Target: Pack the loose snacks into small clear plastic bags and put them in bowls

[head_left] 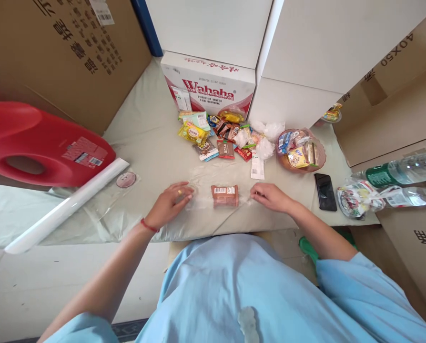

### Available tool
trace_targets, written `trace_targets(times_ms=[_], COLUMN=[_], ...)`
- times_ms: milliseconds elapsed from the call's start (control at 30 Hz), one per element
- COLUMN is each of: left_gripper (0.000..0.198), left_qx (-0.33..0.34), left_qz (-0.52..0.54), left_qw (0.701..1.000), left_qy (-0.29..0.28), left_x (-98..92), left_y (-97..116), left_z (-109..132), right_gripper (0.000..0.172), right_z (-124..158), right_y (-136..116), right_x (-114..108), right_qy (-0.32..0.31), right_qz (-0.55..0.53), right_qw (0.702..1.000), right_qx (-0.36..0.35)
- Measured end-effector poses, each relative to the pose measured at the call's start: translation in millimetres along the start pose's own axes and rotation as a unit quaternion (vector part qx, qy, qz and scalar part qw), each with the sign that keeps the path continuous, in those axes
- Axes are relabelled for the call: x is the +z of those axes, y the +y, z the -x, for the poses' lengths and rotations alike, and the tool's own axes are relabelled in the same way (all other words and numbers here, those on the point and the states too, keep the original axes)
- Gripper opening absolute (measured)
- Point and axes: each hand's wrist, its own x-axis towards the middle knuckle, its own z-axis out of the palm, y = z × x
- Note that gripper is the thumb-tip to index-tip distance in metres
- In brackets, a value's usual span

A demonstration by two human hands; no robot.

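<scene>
A brown snack packet [225, 195] lies inside a clear plastic bag [206, 183] spread flat on the table near its front edge. My left hand [169, 203] rests on the bag's left side, fingers curled onto the film, a ring on one finger and a red cord at the wrist. My right hand [270, 196] pinches the bag's right edge just right of the packet. Both hands lie about level with the packet, one on each side.
A pile of small snack packets [216, 136] lies behind, next to a pink bowl [320, 157] of snacks. A Wahaha carton [207, 85] and white boxes stand at the back. A red jug [37, 143], a white roll [66, 205], a phone [325, 191] and water bottles [406, 171] flank the sides.
</scene>
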Motion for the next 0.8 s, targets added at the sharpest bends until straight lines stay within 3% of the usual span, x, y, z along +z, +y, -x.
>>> trace_targets(times_ms=[100,167,300,367,433,500,633,700,800], left_gripper=[0.032,0.030,0.029,0.029,0.028,0.034,0.038,0.038,0.040], left_qx=[-0.054,-0.082,-0.100,-0.093,-0.046,0.038,0.038,0.019,0.007], left_qz=[-0.058,-0.102,-0.179,-0.193,-0.192,-0.187,-0.221,-0.234,-0.244], left_qw=[0.996,0.987,0.937,0.925,0.939,0.963,0.973,0.972,0.970], left_qy=[0.029,0.093,0.283,0.314,0.282,0.192,0.053,0.013,0.002], left_x=[-0.1,-1.8,-8.8,-4.9,9.2,31.2,72.8,84.7,93.1], left_y=[-10,-11,9,31,56,79,101,102,98], left_z=[-31,-34,-6,9,16,11,-13,-20,-19], right_gripper=[0.010,0.010,0.022,0.026,0.034,0.045,0.065,0.062,0.037], right_z=[-34,-52,-80,-97,-116,-134,-155,-158,-157], right_y=[6,5,-7,-11,-14,-15,-16,-16,-19], right_x=[-18,-26,-32,-27,-17,-5,10,10,3], right_qy=[-0.038,-0.074,-0.028,-0.012,-0.012,-0.011,-0.013,-0.030,-0.055], right_qz=[0.108,0.185,0.249,0.250,0.242,0.239,0.225,0.208,0.187], right_qw=[0.990,0.973,0.962,0.964,0.967,0.967,0.964,0.965,0.971], right_qx=[0.080,0.115,0.108,0.084,0.072,0.086,0.143,0.156,0.141])
